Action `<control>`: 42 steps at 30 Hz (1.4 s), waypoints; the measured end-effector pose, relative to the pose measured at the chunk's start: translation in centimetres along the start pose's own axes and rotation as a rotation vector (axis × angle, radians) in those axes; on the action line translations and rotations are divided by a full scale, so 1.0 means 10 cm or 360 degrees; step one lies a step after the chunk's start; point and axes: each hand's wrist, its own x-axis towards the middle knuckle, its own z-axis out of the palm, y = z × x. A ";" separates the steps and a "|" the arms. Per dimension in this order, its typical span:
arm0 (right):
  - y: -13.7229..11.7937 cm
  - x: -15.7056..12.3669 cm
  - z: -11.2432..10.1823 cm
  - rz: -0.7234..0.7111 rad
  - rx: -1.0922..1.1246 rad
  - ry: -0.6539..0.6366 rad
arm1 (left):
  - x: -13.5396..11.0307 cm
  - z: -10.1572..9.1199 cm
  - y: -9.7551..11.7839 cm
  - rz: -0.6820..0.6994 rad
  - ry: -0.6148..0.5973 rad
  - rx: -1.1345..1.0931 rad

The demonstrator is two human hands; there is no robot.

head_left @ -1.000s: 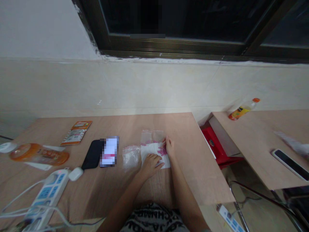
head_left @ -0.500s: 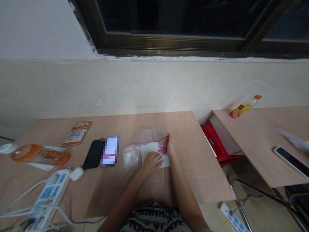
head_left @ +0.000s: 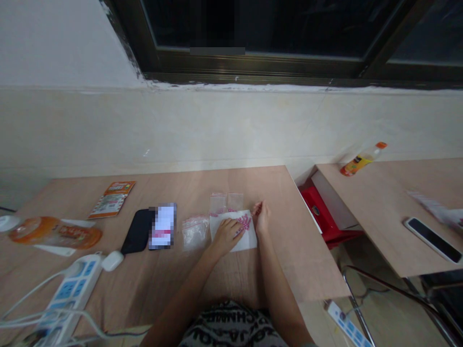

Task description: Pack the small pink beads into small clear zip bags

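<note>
A white sheet of paper [head_left: 249, 242] lies on the desk with small pink beads [head_left: 245, 221] scattered over its upper right part. My left hand [head_left: 227, 236] rests over the paper, fingers stretched toward the beads and touching or nearly touching them. Just off the paper's right edge is my right hand [head_left: 264, 219], its side near the desk and its fingers curled inward; whatever they hold is too small to make out. Behind the paper lie two clear small bags [head_left: 226, 201], with some pink beads near their lower edge. Left of it sits a stack of clear zip bags [head_left: 196, 233].
To the left are a lit phone [head_left: 162, 226], a dark phone [head_left: 138, 231], an orange packet [head_left: 113, 198], a lying orange bottle [head_left: 56, 232] and a power strip [head_left: 74, 294] with cables. A second desk [head_left: 394, 217] on the right bears a juice bottle [head_left: 363, 159].
My right hand has moved right, from over the paper's edge to just beside it. My left hand has shifted slightly toward the beads, which now look more spread out.
</note>
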 end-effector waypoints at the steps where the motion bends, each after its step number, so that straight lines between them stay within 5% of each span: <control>1: 0.02 -0.01 -0.02 -0.0012 0.0015 0.0008 | 0.03 -0.03 -0.04 -0.0022 0.0028 0.0014; 7: 0.17 -0.03 -0.06 -0.0129 -0.0135 -0.0150 | 0.32 -0.17 -0.38 -0.0226 0.0142 0.0169; 16: 0.13 -0.07 -0.08 -0.0268 -0.0404 -0.0297 | 0.84 -0.12 -0.71 -0.0284 -0.0066 0.0302; 29: 0.11 -0.07 -0.05 -0.0224 -0.0292 -0.0194 | 0.96 -0.16 -0.79 -0.0322 0.0008 0.0169; 37: -0.01 -0.07 0.28 0.0039 0.0155 -0.0292 | 0.77 -0.71 -0.64 -0.0379 0.0207 -0.0063; 42: -0.21 0.02 0.25 0.0060 0.0491 -0.0201 | 0.43 -1.09 -0.49 -0.0563 0.0651 -0.0655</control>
